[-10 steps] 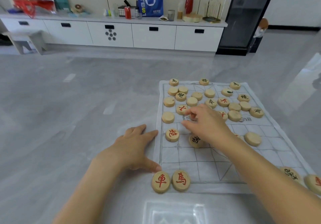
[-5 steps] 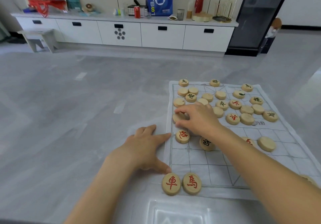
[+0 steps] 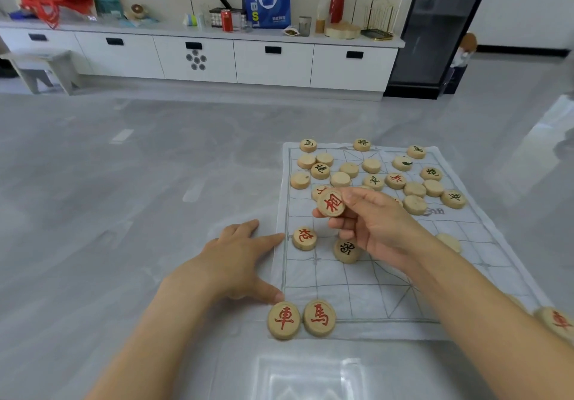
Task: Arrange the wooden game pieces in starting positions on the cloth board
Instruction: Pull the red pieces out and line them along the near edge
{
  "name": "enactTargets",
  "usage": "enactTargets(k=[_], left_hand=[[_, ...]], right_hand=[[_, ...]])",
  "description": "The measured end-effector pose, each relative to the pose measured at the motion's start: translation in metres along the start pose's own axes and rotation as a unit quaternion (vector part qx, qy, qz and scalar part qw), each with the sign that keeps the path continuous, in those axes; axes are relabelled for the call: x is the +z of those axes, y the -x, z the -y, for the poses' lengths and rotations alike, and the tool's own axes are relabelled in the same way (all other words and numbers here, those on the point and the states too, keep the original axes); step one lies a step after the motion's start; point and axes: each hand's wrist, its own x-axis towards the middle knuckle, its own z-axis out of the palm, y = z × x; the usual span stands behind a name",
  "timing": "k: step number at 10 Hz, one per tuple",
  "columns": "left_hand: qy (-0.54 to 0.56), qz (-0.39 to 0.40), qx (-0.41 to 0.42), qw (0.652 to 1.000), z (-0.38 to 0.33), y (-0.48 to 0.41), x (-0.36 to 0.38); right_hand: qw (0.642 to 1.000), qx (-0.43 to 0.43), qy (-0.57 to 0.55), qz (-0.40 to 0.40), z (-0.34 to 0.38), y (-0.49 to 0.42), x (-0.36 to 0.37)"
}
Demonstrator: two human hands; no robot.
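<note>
A white cloth board [image 3: 372, 284] with a printed grid lies on the grey floor. My right hand [image 3: 372, 222] pinches a round wooden piece with a red character [image 3: 331, 203], lifted above the board with its face turned up. My left hand [image 3: 239, 260] lies flat on the floor, its fingertips touching the cloth's left edge. Two red-marked pieces [image 3: 284, 320] [image 3: 319, 318] sit side by side at the near left corner. A red piece [image 3: 304, 238] and a black piece [image 3: 346, 250] lie mid-board. Several pieces, some face down, crowd the far half [image 3: 372, 176].
Another red-marked piece [image 3: 557, 322] lies at the cloth's near right corner, partly behind my right forearm. A long white cabinet [image 3: 198, 58] with bags, a can and cups on top runs along the far wall. A dark glass cabinet [image 3: 435, 27] stands at the right.
My right hand has picked a piece from the cluster, lifted it and turned it face up, showing a red character. My left hand has stayed in place.
</note>
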Motion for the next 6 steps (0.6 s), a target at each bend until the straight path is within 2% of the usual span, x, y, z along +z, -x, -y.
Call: enactTargets(k=[3, 4, 5, 6], left_hand=[[0.007, 0.001, 0.005, 1.0, 0.0, 0.002, -0.001], [0.01, 0.005, 0.003, 1.0, 0.0, 0.001, -0.001], [0.01, 0.01, -0.001, 1.0, 0.0, 0.0, -0.001], [0.007, 0.01, -0.002, 1.0, 0.0, 0.0, -0.002]], right_hand=[[0.991, -0.053, 0.119, 0.001, 0.001, 0.018, -0.007], [0.971, -0.057, 0.226, -0.047, -0.006, 0.037, -0.011], [0.903, -0.068, 0.417, -0.082, -0.023, 0.063, -0.017], [0.858, -0.076, 0.502, -0.079, -0.043, 0.089, -0.014]])
